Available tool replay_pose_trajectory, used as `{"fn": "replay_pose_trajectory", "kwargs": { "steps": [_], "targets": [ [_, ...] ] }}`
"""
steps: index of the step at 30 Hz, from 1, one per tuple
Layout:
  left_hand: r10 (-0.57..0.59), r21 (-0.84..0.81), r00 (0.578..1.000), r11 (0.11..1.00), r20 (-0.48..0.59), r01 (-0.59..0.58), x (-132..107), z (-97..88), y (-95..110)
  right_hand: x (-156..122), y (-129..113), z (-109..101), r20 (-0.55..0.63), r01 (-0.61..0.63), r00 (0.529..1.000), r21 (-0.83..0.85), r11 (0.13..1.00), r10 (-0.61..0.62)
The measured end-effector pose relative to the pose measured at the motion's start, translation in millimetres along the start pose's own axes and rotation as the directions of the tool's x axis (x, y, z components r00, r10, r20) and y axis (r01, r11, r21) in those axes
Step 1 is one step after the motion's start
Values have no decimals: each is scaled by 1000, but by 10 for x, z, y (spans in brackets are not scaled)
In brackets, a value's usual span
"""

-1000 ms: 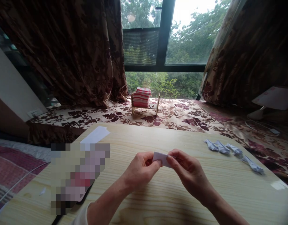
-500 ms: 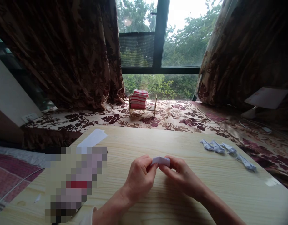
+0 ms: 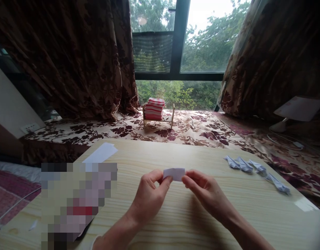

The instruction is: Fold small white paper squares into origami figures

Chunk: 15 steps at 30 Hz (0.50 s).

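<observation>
- Two bare hands meet over the table (image 3: pixel 149 156), both grasping one small piece of folded white paper (image 3: pixel 174 174).
- Left hand (image 3: pixel 148 192): thumb in front and fingers behind, pinching the paper's left end.
- Right hand (image 3: pixel 208 187): thumb and fingertips pinch the paper's right end, near its lower corner; the other fingers curl behind.
- The piece of paper spans the gap between the hands, wider than tall, its front face toward the person.
- A pale cuff (image 3: pixel 96 241) shows on the left arm.
- Right of the hands, well apart, four folded paper shapes (image 3: pixel 245 165) lie in a slanting row near the table's edge.
- Toward the far left corner lie flat white paper strips (image 3: pixel 101 152), overlapping.
- Closer on the left, a pixelated patch hides most of a dark-edged object (image 3: pixel 84 232); I cannot tell what it is.
- A paper scrap (image 3: pixel 33 225) lies left of that.
- Past the table, striped red and white cloths (image 3: pixel 154 110) sit stacked on a little wooden stand (image 3: pixel 173 113) before the window (image 3: pixel 160 52).
- Flowered curtains (image 3: pixel 97 62) hang either side; a lamp (image 3: pixel 299 108) stands at right.
</observation>
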<state>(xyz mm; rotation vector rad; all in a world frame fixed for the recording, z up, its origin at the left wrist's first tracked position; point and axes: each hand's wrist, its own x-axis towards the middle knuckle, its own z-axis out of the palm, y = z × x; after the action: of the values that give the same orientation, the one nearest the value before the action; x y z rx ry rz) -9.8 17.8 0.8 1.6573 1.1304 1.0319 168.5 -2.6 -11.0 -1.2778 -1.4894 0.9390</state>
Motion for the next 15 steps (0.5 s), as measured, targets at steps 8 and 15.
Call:
{"fn": "replay_pose_trajectory", "kwargs": {
  "steps": [8, 15],
  "targets": [
    [2, 1, 1000, 1000, 11, -2, -46, 27, 54, -72, 5, 125, -41, 113, 993, -29, 993, -114],
    [-27, -60, 997, 998, 74, 32, -30, 29, 33, -22, 63, 106, 15, 91, 996, -59, 994, -90]
  ]
}}
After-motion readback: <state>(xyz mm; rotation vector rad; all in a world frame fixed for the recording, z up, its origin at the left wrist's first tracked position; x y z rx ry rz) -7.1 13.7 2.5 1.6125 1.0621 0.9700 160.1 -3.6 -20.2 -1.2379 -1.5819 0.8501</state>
